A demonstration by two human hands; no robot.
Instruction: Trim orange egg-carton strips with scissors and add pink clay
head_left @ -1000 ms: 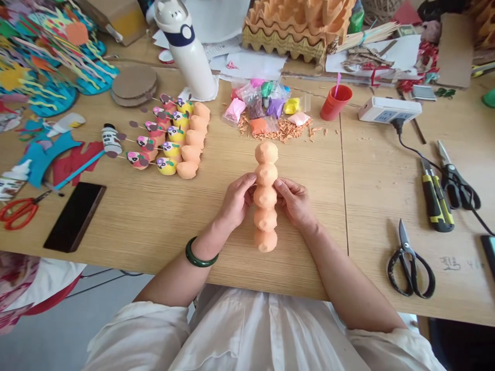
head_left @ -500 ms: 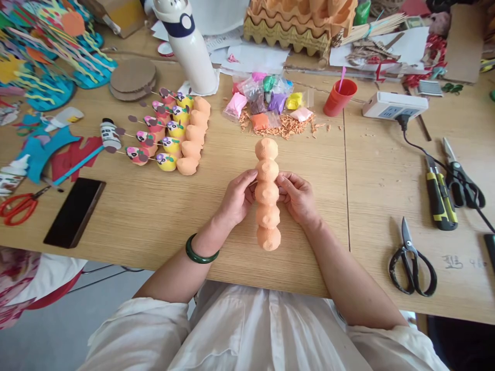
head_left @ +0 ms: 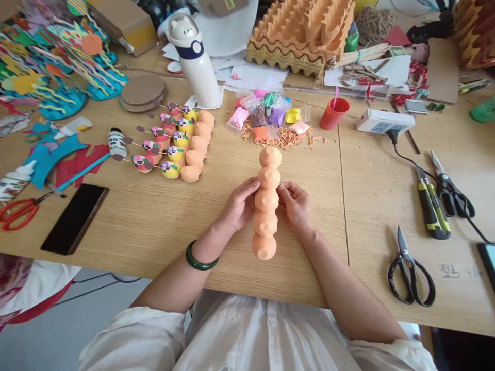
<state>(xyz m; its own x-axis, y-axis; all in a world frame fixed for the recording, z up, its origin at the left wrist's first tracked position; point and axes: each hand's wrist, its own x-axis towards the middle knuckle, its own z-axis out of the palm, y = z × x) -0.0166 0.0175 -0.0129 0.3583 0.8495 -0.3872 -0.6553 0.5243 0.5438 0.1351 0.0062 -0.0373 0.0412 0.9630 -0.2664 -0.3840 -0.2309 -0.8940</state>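
Observation:
An orange strip of several joined egg-carton cups [head_left: 266, 201] lies lengthwise on the wooden table [head_left: 154, 216] in front of me. My left hand [head_left: 238, 203] grips its left side with curled fingers. My right hand [head_left: 296, 204] grips its right side at the same height. The near end of the strip is tilted slightly up off the table. A dark green bangle [head_left: 198, 257] sits on my left wrist.
Finished painted cup rows with paper antennae [head_left: 174, 147] lie to the left. Clay bags [head_left: 266, 111], a red cup [head_left: 334, 112], a white bottle [head_left: 197, 62] and egg trays [head_left: 301, 31] are behind. A phone [head_left: 75, 218], red scissors [head_left: 19, 212], black scissors [head_left: 410, 270], a utility knife [head_left: 433, 206] and a power strip [head_left: 384, 121] surround.
Both hands keep their grip on the orange strip. Its near end has lifted and swung slightly left, and the view has shifted a little.

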